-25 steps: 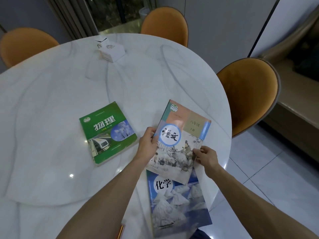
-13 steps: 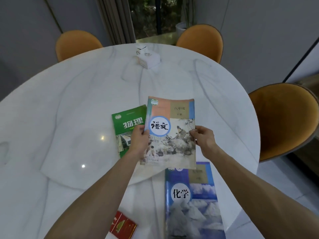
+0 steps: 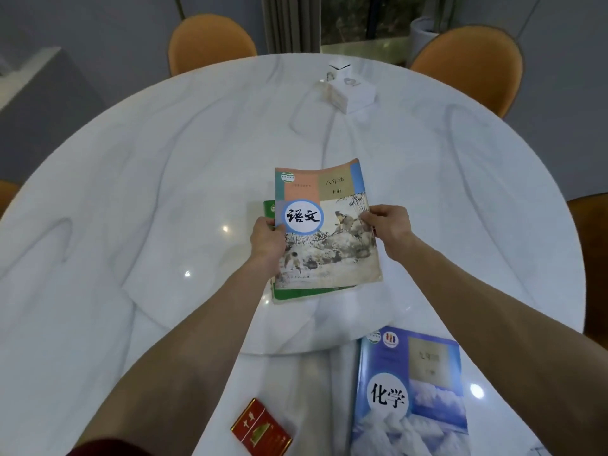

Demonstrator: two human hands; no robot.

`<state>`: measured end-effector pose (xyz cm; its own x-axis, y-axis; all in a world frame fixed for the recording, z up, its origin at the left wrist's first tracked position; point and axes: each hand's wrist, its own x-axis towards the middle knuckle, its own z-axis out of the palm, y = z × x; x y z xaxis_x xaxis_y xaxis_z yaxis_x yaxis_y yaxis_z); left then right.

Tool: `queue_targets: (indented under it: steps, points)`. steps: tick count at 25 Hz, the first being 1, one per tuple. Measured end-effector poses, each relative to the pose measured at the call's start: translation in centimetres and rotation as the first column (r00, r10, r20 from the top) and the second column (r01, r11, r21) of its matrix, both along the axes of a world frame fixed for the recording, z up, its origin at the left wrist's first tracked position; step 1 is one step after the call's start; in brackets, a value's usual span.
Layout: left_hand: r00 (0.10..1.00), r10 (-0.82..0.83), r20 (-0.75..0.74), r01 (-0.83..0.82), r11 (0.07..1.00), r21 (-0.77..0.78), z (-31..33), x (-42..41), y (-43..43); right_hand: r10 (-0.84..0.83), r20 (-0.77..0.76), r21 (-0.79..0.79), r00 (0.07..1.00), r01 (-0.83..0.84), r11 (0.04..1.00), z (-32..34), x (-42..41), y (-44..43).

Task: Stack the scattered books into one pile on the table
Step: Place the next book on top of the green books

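Painted-cover book (image 3: 325,225) over green book (image 3: 296,292); blue book (image 3: 411,396) apart

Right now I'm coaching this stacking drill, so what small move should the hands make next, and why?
Probably lower the Chinese textbook flat onto the green book and let go. The left hand and right hand hold it by its side edges, already covering most of the green book, whose edges peek out at left and bottom. The blue chemistry book waits nearby.

table (image 3: 164,199): glossy white marble | language book (image 3: 325,232): worn matt paper | chemistry book (image 3: 414,396): glossy paper cover
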<state>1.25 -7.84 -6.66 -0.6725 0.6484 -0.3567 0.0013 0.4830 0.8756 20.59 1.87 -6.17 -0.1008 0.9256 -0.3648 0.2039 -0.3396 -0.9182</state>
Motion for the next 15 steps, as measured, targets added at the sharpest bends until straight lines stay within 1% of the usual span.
queue_targets:
  steps: [3,6,9,12,15]
  points:
    - [1.000,0.021,-0.021,-0.022,0.999,-0.031,-1.2,-1.0,0.3,0.008,0.069,0.010,0.998,-0.009,1.000,-1.2,-1.6,0.7]
    - [0.998,0.009,-0.061,-0.014,0.997,-0.074,-2.7,-1.5,0.4,0.023,0.143,-0.005,0.989,-0.022,1.000,-2.8,-3.0,1.3]
    - [0.982,-0.074,-0.176,0.051,0.989,-0.136,-4.3,-1.6,0.1,0.043,0.227,-0.033,0.973,-0.037,0.999,-4.5,-3.4,1.3]
    - [0.927,-0.173,-0.333,0.108,0.973,-0.205,-5.6,-1.9,-0.3,0.060,0.318,-0.016,0.946,-0.058,0.998,-5.8,-3.3,1.2]
    - [0.876,-0.205,-0.437,0.095,0.961,-0.261,-6.3,-2.1,-0.7,0.095,0.365,0.024,0.926,-0.112,0.993,-6.6,-3.3,1.2]
